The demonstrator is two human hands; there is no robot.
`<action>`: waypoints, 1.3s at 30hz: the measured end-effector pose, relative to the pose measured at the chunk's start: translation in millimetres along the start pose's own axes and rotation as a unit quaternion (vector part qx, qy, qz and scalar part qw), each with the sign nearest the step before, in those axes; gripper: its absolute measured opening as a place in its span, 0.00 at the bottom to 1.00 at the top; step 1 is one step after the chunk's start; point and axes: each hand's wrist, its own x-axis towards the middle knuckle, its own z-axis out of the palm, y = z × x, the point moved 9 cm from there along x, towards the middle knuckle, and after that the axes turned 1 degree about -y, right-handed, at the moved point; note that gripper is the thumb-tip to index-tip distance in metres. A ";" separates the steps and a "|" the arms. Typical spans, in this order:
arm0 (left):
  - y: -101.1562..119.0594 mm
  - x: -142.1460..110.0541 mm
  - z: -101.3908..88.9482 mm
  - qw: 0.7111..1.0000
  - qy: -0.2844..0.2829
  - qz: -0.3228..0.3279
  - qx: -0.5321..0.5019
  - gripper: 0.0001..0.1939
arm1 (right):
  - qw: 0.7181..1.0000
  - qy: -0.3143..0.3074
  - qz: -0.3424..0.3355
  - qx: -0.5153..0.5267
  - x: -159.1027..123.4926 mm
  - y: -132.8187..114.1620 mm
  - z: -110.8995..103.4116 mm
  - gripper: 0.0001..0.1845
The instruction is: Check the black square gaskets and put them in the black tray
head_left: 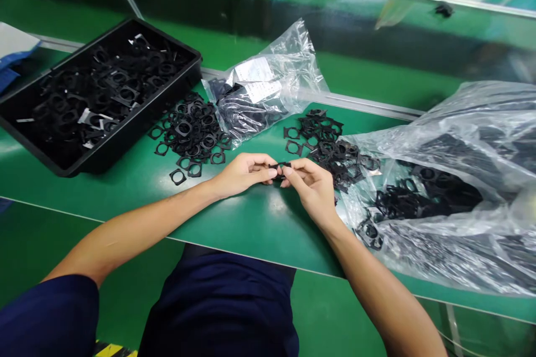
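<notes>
Both hands are pinching the same thing here: the left hand (245,174) and right hand (312,189) meet at the fingertips, clamped on a small black part (281,170), held just above the green workbench (251,223). It's mostly hidden by the fingers, but it looks like one of the square black ring frames scattered around.

The main risk I'd see is that piece being thin and small, so a slip could flick it into the loose pile (324,142) just ahead of the right hand, where it'd be tough to pick out. Those loose frames also sit right by the big clear plastic bag (452,139) beyond the right hand, so a careless wrist or sleeve could shove them together. Left of the grip, a stray frame (178,177) and the second pile (188,134) could get knocked around too. Bending a piece that small too hard might also crease or tear it, if it's soft.

Further left, the black tray (125,134) has silvery bits mixed in among its frames. The smaller bag (268,106) has two white labels (253,70), but I can't read the print, and no brand shows.
</notes>
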 end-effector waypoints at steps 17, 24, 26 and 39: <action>-0.2 0.5 1.2 0.999 0.018 0.027 0.038 0.18 | 1.000 -0.004 -0.010 -0.010 1.5 -2.2 2.1 0.20; 0.2 0.3 -0.6 0.998 0.044 0.036 0.031 0.21 | 1.000 0.002 -0.022 -0.017 1.0 -5.2 1.7 0.23; 1.7 0.0 -0.6 0.998 0.048 0.037 0.026 0.21 | 1.000 0.003 -0.019 -0.012 1.2 -4.3 1.4 0.24; 7.8 -4.7 -9.0 0.991 0.110 0.073 0.017 0.21 | 0.999 -0.014 -0.026 -0.021 0.9 -0.6 3.4 0.23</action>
